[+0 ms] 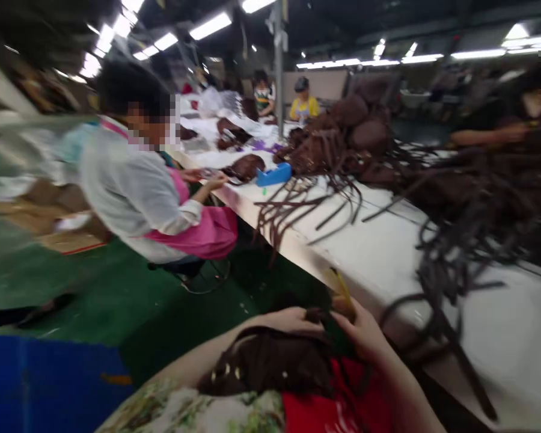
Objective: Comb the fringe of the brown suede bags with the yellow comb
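Note:
A dark brown bag (275,364) with small metal fittings lies across my lap, over a red cloth (304,412). My left hand (295,320) is closed on a dark brown part of the bag at its upper edge. Close beside it, my right hand (363,328) is closed around a slim yellow tool (341,284), which points up; blur hides its exact kind. Both hands are near the table's edge, and their fingertips are partly hidden.
A long white table (369,240) runs along my right, with piled brown bags (320,147) and dangling straps (446,288). A blue tape dispenser (274,174) stands near its edge. A co-worker in a pink apron (207,231) sits ahead left. Cardboard boxes (72,237) lie on the floor.

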Tool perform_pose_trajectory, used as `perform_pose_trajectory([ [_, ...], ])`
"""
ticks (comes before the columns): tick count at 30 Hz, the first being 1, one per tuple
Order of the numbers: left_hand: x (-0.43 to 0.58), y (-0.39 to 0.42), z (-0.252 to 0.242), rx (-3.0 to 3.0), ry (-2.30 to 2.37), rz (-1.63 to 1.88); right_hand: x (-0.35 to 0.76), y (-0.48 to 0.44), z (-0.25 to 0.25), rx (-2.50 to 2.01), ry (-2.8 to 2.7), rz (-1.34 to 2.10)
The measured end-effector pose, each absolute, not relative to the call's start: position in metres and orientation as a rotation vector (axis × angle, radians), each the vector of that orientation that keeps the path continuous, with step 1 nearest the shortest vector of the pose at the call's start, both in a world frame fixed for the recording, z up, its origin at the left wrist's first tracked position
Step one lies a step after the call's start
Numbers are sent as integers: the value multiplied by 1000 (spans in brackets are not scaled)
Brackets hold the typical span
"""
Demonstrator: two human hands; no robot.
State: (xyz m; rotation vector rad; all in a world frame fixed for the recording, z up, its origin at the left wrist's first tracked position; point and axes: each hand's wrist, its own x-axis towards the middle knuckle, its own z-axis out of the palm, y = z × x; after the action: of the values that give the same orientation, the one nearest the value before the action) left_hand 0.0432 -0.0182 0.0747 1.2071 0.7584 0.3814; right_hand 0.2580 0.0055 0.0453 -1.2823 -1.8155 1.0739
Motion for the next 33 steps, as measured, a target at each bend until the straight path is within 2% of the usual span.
perform_pose_trajectory([
  [3,49,6,63,1209,772,339,283,-21,46,-1409,-1742,1066],
  [8,37,40,84,1507,870,243,252,-60,49,-1181,-1920,1090],
  [13,67,28,78,1516,810,60,254,-78,47,-1158,-2168,1128],
  [16,87,11,54,1311,715,106,275,-81,40,-1275,-2007,1193],
  [20,94,2,33,1061,682,212,296,-88,33,-1572,-1647,1042],
  [26,92,-3,25,841,619,167,286,-85,26,-1682,-2021,875],
  [29,97,-7,26,923,606,113,278,-81,18,-1709,-2081,933],
  [33,92,-1,50,1317,602,113,265,-70,17,-1840,-1674,1101],
])
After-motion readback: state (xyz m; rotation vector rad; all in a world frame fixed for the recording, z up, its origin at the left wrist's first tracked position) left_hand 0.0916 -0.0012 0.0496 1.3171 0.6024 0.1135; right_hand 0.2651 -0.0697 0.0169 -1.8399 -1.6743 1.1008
